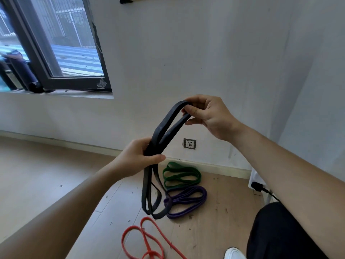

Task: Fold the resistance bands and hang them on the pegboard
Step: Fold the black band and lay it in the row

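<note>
Your left hand (138, 157) grips black band (162, 128) mid-fold | right hand (207, 114) pinches top loop | risk: loops hanging below left hand may unfold.

Likely a plain room in a home or flat: white plastered wall (186, 53), pale wood-plank floor (37, 174) with a skirting board (214, 168), and a wall socket (189, 143) set low. A dark-framed window (61, 43) looks out (onto blue corrugated roofing), and a green band (198, 177) and purple band (204, 195) lie on the floor.
</note>
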{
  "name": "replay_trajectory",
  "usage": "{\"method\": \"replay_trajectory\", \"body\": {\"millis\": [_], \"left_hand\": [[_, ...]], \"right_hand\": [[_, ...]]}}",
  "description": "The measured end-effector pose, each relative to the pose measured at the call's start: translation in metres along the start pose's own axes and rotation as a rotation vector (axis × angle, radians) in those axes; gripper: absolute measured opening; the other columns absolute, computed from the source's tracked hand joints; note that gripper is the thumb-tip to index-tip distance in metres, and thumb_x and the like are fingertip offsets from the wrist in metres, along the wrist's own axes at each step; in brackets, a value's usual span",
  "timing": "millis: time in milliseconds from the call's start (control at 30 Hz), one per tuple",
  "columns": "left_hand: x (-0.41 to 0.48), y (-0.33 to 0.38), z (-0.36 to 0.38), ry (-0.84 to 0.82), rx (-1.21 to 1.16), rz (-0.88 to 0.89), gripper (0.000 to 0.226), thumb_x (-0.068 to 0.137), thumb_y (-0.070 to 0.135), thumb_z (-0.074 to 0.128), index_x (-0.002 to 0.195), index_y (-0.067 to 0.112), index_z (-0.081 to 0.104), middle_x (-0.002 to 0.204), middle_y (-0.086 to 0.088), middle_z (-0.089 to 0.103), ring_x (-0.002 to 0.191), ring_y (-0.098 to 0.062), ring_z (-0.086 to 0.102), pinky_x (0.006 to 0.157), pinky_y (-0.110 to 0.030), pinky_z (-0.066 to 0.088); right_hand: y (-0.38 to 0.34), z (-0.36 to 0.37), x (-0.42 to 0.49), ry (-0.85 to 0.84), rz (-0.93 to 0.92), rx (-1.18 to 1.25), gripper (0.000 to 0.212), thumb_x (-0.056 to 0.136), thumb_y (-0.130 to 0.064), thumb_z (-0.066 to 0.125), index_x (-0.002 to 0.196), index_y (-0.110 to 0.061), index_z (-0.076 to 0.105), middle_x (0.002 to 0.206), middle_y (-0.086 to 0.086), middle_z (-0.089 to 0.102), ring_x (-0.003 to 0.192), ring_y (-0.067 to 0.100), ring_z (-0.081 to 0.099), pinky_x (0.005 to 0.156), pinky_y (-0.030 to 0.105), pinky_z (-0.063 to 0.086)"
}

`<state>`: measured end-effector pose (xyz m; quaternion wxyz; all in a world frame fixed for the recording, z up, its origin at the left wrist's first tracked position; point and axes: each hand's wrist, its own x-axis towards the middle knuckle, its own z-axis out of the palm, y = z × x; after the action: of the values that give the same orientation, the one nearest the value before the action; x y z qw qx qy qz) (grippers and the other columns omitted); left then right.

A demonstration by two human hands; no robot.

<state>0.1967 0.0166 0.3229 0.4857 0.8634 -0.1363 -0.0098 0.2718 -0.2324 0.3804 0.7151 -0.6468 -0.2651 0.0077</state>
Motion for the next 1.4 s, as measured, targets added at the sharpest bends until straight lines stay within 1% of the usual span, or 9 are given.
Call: {"method": "replay_trajectory", "body": {"millis": [333,533,667,800,900,967,1033,1100,1400], "left_hand": [[-0.006,-0.002,-0.01,0.094,0.005,0.05,0.015,0.089,0.014,0.077,0.104,0.016,0.076,0.087,-0.017,0.073,0.084,-0.033,0.072,0.082,-0.049,0.062],[-0.013,-0.001,-0.021,0.108,-0.164,-0.02,0.024,0.086,0.008,0.078,0.109,0.009,0.075,0.101,-0.023,0.074,0.1,-0.04,0.07,0.094,-0.047,0.059],[-0.016,0.002,-0.02,0.034,-0.158,0.008,0.024,0.086,0.004,0.077,0.109,0.005,0.075,0.103,-0.021,0.075,0.096,-0.033,0.073,0.094,-0.042,0.058],[-0.017,0.001,-0.018,-0.039,-0.076,0.051,0.023,0.086,0.009,0.08,0.108,0.01,0.077,0.092,-0.019,0.075,0.08,-0.019,0.067,0.079,-0.037,0.055],[-0.017,0.003,-0.015,-0.099,-0.01,0.097,0.02,0.086,0.012,0.081,0.106,0.013,0.078,0.083,-0.016,0.072,0.073,-0.019,0.063,0.071,-0.034,0.049],[-0.017,0.004,-0.013,-0.105,0.016,0.108,0.016,0.086,0.011,0.08,0.101,0.013,0.077,0.077,-0.01,0.07,0.07,-0.017,0.062,0.07,-0.033,0.049],[-0.017,0.003,-0.012,-0.075,0.059,0.101,0.016,0.086,0.011,0.08,0.102,0.012,0.076,0.085,-0.015,0.072,0.077,-0.027,0.068,0.078,-0.043,0.055],[-0.016,0.001,-0.012,-0.058,0.072,0.092,0.02,0.087,0.01,0.079,0.106,0.01,0.074,0.093,-0.016,0.075,0.089,-0.035,0.071,0.089,-0.05,0.057],[-0.017,-0.002,-0.012,-0.093,0.066,0.037,0.027,0.089,0.006,0.075,0.116,0.011,0.073,0.105,-0.002,0.078,0.1,-0.016,0.075,0.095,-0.033,0.059]], "right_hand": [[0.002,-0.013,-0.004,-0.129,0.105,-0.094,0.043,0.08,-0.011,0.072,0.12,0.003,0.065,0.103,0.025,0.068,0.097,0.032,0.072,0.077,0.037,0.064],[0.022,-0.028,-0.009,-0.386,0.329,-0.52,0.026,0.089,-0.005,0.074,0.115,-0.004,0.068,0.108,0.02,0.075,0.106,0.043,0.068,0.095,0.052,0.055],[0.027,-0.017,-0.012,-0.536,0.416,-0.689,0.043,0.085,-0.02,0.082,0.125,-0.017,0.067,0.118,-0.001,0.074,0.11,0.015,0.071,0.104,0.045,0.053],[0.01,0.013,-0.014,-0.487,0.242,-0.73,0.068,0.078,-0.037,0.086,0.139,-0.032,0.056,0.131,-0.018,0.064,0.123,0.001,0.057,0.106,0.03,0.048],[0.013,0.042,-0.02,-0.604,0.189,-0.794,0.07,0.076,-0.039,0.087,0.138,-0.031,0.057,0.126,-0.016,0.065,0.119,-0.001,0.058,0.097,0.019,0.047],[0.021,0.052,-0.021,-0.673,0.169,-0.797,0.048,0.079,-0.028,0.087,0.122,-0.02,0.067,0.104,-0.005,0.071,0.095,0.007,0.066,0.08,0.029,0.052],[0.02,0.055,-0.021,-0.663,0.154,-0.77,0.025,0.081,-0.018,0.084,0.101,-0.01,0.072,0.079,0.002,0.065,0.07,0.011,0.059,0.065,0.034,0.047],[0.014,0.054,-0.019,-0.612,0.144,-0.809,0.015,0.084,-0.018,0.082,0.089,-0.007,0.072,0.068,-0.002,0.059,0.059,0.007,0.051,0.057,0.023,0.039],[-0.007,0.042,-0.017,-0.544,0.091,-0.9,0.012,0.085,-0.028,0.081,0.087,-0.017,0.078,0.073,0.009,0.068,0.059,0.011,0.053,0.06,0.031,0.04]]}}
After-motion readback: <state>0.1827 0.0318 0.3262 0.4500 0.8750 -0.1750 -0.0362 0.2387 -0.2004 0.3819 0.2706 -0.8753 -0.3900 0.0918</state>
